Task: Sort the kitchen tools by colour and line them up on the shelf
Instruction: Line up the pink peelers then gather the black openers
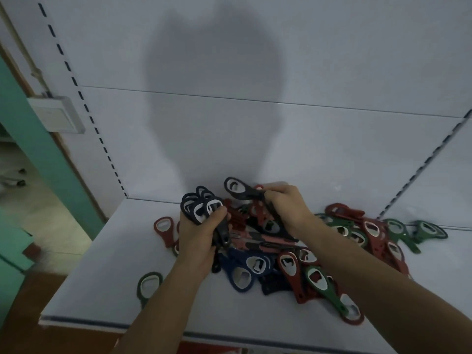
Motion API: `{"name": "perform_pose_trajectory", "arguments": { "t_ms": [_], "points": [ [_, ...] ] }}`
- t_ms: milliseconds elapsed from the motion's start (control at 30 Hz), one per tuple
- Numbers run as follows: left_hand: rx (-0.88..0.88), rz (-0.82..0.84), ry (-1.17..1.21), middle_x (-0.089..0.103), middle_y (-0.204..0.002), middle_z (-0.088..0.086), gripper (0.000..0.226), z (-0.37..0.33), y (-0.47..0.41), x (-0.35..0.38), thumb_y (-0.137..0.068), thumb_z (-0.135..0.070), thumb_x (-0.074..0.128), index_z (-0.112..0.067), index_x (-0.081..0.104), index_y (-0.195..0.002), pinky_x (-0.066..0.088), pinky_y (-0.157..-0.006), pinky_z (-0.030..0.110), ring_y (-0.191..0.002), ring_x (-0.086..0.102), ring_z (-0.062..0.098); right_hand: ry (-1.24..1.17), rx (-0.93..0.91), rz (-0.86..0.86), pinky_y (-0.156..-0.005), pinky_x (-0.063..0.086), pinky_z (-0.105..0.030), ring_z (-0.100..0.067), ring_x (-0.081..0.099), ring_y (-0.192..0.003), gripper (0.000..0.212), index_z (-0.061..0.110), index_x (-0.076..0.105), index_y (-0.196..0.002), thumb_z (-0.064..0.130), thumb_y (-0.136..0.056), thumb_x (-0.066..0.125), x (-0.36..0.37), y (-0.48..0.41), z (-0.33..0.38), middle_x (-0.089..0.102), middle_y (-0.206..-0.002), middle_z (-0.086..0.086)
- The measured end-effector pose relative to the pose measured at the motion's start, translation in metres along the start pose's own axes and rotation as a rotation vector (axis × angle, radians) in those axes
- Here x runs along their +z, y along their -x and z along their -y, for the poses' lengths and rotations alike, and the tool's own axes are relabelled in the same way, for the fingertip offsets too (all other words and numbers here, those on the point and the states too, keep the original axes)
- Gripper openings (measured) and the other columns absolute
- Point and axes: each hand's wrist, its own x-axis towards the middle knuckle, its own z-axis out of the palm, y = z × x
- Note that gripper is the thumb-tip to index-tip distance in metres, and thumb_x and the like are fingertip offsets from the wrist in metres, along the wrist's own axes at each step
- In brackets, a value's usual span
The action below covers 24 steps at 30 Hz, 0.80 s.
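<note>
Left hand [196,235] grips a full bundle [195,208] above the pile [290,267]. Right hand [286,210] pinches a black opener [237,189]. Adding it risks drops.

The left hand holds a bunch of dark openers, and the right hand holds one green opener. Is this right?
Not quite. The head view shows the right hand holding a black opener, not a green one. The left hand does hold a bunch of dark openers.
</note>
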Motion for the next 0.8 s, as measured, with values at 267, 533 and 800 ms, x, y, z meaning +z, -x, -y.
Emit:
{"name": "perform_pose_trajectory", "arguments": {
  "t_ms": [267,533,800],
  "points": [
    [0.036,-0.070,-0.016,0.070,-0.127,0.006,0.110,0.029,-0.002,0.067,-0.045,-0.040,0.103,-0.027,0.049,-0.140,0.056,-0.093,0.060,-0.113,0.070,0.029,0.050,-0.042,0.002,-0.049,0.042,-0.023,-0.015,0.054,-0.049,0.021,-0.001,0.073,-0.076,0.001,-0.091,0.057,-0.021,0.022,-0.010,0.063,-0.058,-0.007],
    [0.014,-0.112,0.025,0.071,-0.122,0.011,0.073,0.046,-0.015,0.091,-0.070,-0.004,0.088,-0.019,0.055,-0.134,0.060,-0.089,0.054,-0.105,0.073,0.029,0.426,-0.331,0.219,-0.076,0.054,-0.023,-0.005,0.069,-0.080,0.036,0.025,0.077,-0.098,-0.001,-0.088,0.054,-0.056,0.029,-0.019,0.075,-0.087,0.009],
    [0.227,-0.125,-0.124,0.068,-0.122,-0.004,0.076,0.034,-0.016,0.096,-0.064,-0.012,0.090,-0.031,0.056,-0.130,0.056,-0.099,0.048,-0.109,0.069,0.014,0.177,-0.138,-0.026,-0.060,0.055,-0.024,-0.023,0.069,-0.069,0.012,0.004,0.073,-0.094,0.003,-0.097,0.061,-0.108,0.017,-0.021,0.074,-0.083,-0.010]
  ]
}}
